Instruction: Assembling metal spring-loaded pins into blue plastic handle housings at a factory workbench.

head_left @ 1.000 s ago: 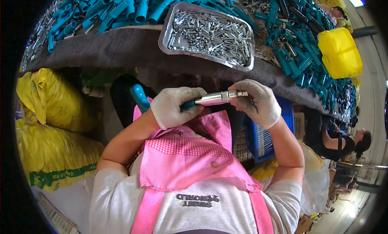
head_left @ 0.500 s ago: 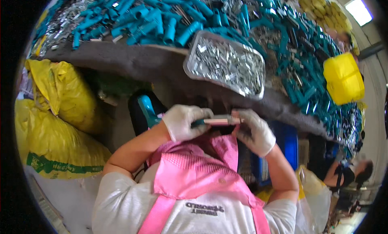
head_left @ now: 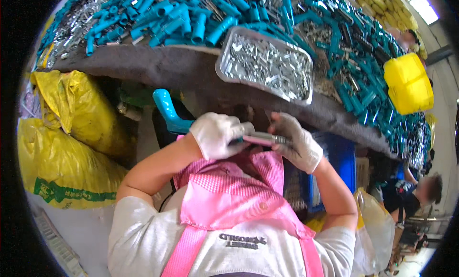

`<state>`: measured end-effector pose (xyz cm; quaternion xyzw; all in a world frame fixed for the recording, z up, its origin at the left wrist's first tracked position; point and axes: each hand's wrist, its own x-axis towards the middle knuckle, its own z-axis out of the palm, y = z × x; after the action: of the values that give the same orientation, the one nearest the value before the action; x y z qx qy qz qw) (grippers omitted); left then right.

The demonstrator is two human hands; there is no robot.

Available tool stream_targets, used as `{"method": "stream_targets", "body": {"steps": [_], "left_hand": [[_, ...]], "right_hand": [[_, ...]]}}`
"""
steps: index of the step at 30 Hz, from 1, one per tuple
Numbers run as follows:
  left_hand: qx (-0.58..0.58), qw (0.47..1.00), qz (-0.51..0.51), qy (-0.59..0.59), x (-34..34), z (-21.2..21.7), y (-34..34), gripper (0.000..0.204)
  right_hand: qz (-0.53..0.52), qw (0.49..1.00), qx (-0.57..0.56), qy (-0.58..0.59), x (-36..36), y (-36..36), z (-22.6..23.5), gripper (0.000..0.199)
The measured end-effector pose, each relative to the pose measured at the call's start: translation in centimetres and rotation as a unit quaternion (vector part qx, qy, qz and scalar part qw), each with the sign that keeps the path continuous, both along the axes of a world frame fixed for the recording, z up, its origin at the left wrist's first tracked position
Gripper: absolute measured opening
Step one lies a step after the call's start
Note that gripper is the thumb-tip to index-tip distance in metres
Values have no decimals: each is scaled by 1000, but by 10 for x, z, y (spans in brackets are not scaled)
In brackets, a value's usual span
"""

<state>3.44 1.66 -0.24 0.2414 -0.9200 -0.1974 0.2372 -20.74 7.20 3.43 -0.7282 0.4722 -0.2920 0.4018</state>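
My left hand (head_left: 217, 135), in a white glove, is closed around a teal plastic piece with a bent handle (head_left: 167, 109). The handle sticks out past the wrist to the left. From the other side of the fist a slim silver-grey bar (head_left: 259, 138) points right; whether it is joined to the teal piece is hidden by the fingers. My right hand (head_left: 300, 145), also gloved, holds the bar's right end at the thumb, with the forefinger raised above it. Both hands are over my pink apron (head_left: 224, 200), just before the bench edge.
A clear tray (head_left: 221, 69) full of small shiny metal pieces sits at the bench's edge (head_left: 143, 64). Behind it lie heaped teal plastic parts (head_left: 186, 23). A yellow container (head_left: 408, 83) stands right, yellow sacks (head_left: 71, 162) left, a blue crate (head_left: 342, 167) below the bench. Co-workers (head_left: 406, 200) are at far right.
The teal handle has swung up and left, so more of it shows beyond my left wrist. The bar has tilted slightly, and my right forefinger has lifted away from it.
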Motion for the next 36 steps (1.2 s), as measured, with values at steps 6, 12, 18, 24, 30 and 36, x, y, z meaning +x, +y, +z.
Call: {"method": "stream_targets", "body": {"steps": [6, 12, 18, 24, 30, 36], "left_hand": [[-46, 998, 43, 21, -4, -12, -1, 34], [33, 996, 40, 70, 0, -13, 2, 34], [2, 1000, 17, -15, 6, -8, 0, 35], [-100, 994, 32, -32, 9, -17, -4, 36], [104, 994, -37, -25, 3, -22, 3, 34], [357, 931, -72, -27, 4, -27, 4, 38]], "right_hand": [[-86, 948, 307, 4, 6, -9, 11, 32], [18, 940, -279, 195, 2, 2, -5, 30], [-27, 981, -138, 134, 7, 9, -14, 34], [-44, 993, 94, 57, 5, 4, -29, 30], [68, 965, 51, 246, 7, -7, -13, 25], [182, 902, -156, 360, 8, -12, -4, 24]]}}
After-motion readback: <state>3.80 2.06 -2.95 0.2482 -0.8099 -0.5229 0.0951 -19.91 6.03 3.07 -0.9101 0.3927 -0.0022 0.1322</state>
